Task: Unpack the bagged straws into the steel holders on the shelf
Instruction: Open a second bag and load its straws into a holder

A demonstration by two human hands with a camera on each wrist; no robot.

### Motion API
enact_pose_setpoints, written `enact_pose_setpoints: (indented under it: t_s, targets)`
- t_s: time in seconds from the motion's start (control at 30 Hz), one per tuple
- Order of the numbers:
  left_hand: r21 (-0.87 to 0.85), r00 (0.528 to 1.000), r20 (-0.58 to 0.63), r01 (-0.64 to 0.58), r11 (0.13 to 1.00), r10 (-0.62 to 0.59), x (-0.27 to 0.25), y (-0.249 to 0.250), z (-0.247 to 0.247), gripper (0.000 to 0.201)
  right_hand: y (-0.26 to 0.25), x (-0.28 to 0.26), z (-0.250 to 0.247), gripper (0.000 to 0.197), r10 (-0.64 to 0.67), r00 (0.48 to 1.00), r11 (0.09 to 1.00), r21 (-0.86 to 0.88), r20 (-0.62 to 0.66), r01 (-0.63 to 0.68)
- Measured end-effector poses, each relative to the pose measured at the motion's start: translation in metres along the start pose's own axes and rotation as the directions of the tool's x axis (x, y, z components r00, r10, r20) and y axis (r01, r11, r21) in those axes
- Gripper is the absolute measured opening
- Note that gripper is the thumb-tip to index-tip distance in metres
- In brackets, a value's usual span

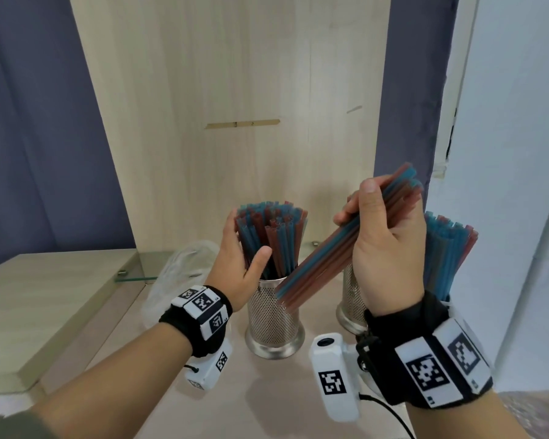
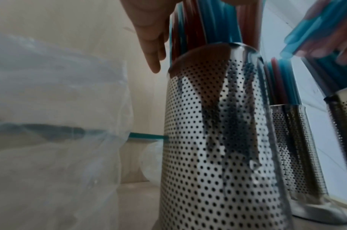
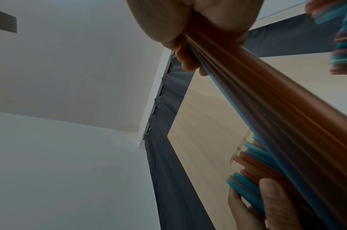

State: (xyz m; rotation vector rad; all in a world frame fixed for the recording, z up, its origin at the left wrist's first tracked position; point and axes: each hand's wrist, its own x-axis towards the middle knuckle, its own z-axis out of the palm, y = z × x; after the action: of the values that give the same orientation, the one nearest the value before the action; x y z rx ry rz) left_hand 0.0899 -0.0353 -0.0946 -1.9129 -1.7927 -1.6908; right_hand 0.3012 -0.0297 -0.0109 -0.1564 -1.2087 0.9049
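While the right hand [image 1: 385, 248] curls its fingers and thumb round a loose bundle of straws [image 1: 346, 245], thin smooth plastic tubes in dull red and teal, the bundle hangs slanted in the air between the two steel holders, lower ends down near the rim of the nearer one. That near holder [image 1: 274, 318] is a shiny perforated cylinder, dotted all over with tiny round holes, with a flared solid foot, and it's already stuffed with upright straws [image 1: 271, 236] fanning out at the top. The left hand [image 1: 238, 264] cups those from the side, fingers fairly straight against the far side of the clump and thumb on the near side, so more steadying than squeezing. A second holder [image 1: 351, 299], same punched metal, stands just to the right on the pale wood-grain shelf [image 1: 267, 400], also full of straws. Crumpled behind the left wrist sits a clear, filmy plastic bag [image 1: 178, 270].
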Motion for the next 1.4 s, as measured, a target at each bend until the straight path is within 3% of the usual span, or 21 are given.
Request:
enact_pose_setpoints:
  t_s: [0.1,0.27,0.43,0.53,0.63,0.77,0.9,1.0,1.4]
  targets:
    - [0.04,0.998,0.012,0.058,0.998,-0.058,0.007,0.001,-0.001,0.103,-0.001,0.001,0.003,0.009,-0.023,1.0,1.0,-0.014,0.009,0.023]
    - [0.104,0.994,-0.081,0.082,0.991,-0.074,0.021,0.011,-0.003,0.111,-0.001,0.009,0.012,0.009,-0.054,0.999,0.999,0.0,-0.004,0.054]
    - [0.058,0.998,-0.056,0.036,0.998,-0.032,0.019,0.014,-0.006,0.088,0.008,0.019,0.024,0.007,-0.083,0.996,0.997,-0.007,-0.014,0.083]
    - [-0.038,0.997,-0.071,0.036,0.999,-0.039,0.013,0.01,-0.009,0.086,0.012,0.025,0.03,0.008,-0.092,0.996,0.996,-0.016,-0.001,0.092]
    - [-0.055,0.995,-0.022,0.093,0.994,-0.095,0.01,0.014,-0.013,0.103,0.014,0.03,0.036,0.008,-0.107,0.994,0.993,-0.051,0.015,0.108]
    - [-0.033,0.993,0.07,0.097,0.995,-0.094,0.013,0.01,-0.009,0.097,0.014,0.035,0.044,0.008,-0.121,0.992,0.99,-0.072,0.043,0.124]
    - [0.042,0.964,0.187,0.183,0.982,-0.188,0.014,-0.002,-0.004,0.129,0.019,0.037,0.05,0.009,-0.118,0.991,0.987,-0.099,0.065,0.125]
    - [0.074,0.971,0.166,0.159,0.985,-0.169,0.008,-0.001,-0.001,0.117,0.023,0.039,0.053,0.009,-0.129,0.99,0.981,-0.14,0.064,0.137]
    - [0.072,0.983,0.133,0.117,0.991,-0.125,0.001,-0.014,0.005,0.132,0.026,0.067,0.056,0.012,-0.119,0.978,0.991,-0.087,-0.17,0.106]
